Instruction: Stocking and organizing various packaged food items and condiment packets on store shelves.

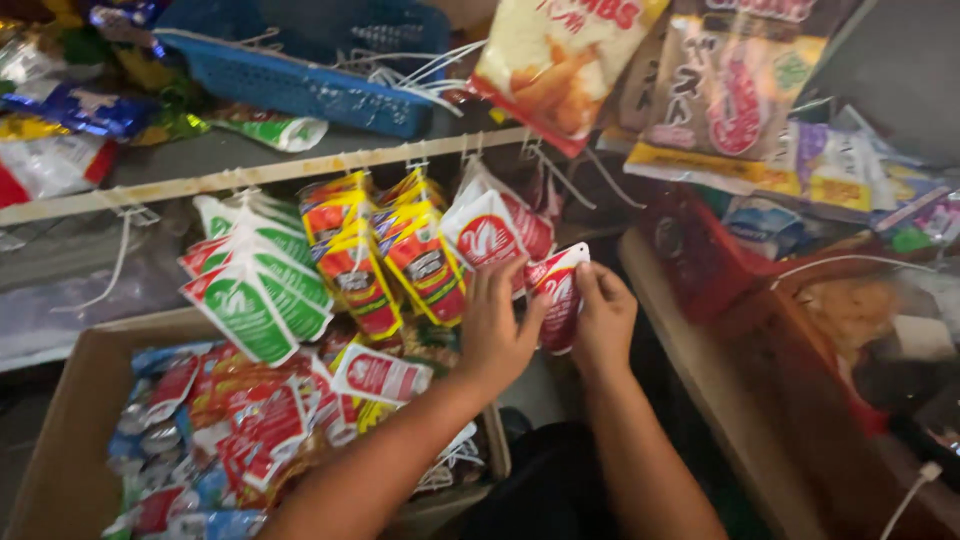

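Both hands, left hand (pixel 497 335) and right hand (pixel 600 318), pinch 1 red-white sachet (pixel 557 297) below the wooden rail (pixel 300 170); tugging might tear it.

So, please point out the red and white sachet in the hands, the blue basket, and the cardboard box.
red and white sachet (pixel 557 300), head view, on its printed front.
blue basket (pixel 300 85), head view, on its near wall.
cardboard box (pixel 70 440), head view, on its left wall.

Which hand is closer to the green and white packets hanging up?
Left. The left hand is just right of the hanging rows, a few bunches from the green and white packets. The right hand is farther right, past the red sachet both hands pinch.
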